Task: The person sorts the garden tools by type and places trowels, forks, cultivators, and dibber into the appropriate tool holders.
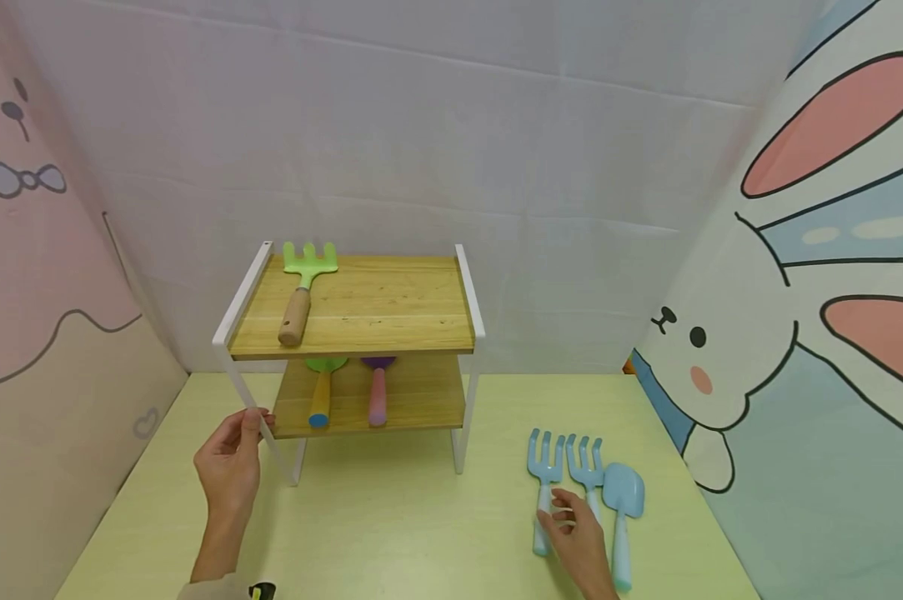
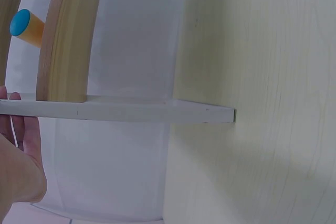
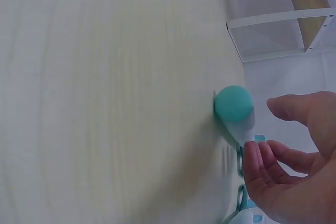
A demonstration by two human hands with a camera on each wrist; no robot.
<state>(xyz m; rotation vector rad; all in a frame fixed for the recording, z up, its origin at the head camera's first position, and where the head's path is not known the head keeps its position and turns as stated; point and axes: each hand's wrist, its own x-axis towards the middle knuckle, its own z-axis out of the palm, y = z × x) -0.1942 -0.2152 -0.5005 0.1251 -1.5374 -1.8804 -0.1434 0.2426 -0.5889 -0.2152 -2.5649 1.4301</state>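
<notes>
Across the lower half of the frame, a pale yellow table [image 1: 391, 533]; on it, left of centre, a two-tier wooden rack [image 1: 406, 308] with white side frames. Seemingly partway along, about half done, judging by three tools on the rack against three on the table. At lower right, apparently left to shelve: a blue spade [image 1: 624, 492] outermost, a nearer blue fork [image 1: 544, 475] at the left of the row, and a middle blue fork [image 1: 587, 475] between. Apparently done: on the top board, toward its left side, a green fork [image 1: 297, 312] with a wooden handle; on the lower board, a yellow-handled tool [image 1: 321, 398] and, just right of it, a pink-handled tool [image 1: 378, 396], heads partly hidden under the upper tier. At left, a left hand [image 1: 231, 458] holding the rack's near white leg, thumb and fingers to either side of it. At lower right, a right hand [image 1: 574, 533] over the nearer blue fork's handle, thumb and fingers parted, not closed on it; cannot tell whether touching. Apparently not yet lifted.
</notes>
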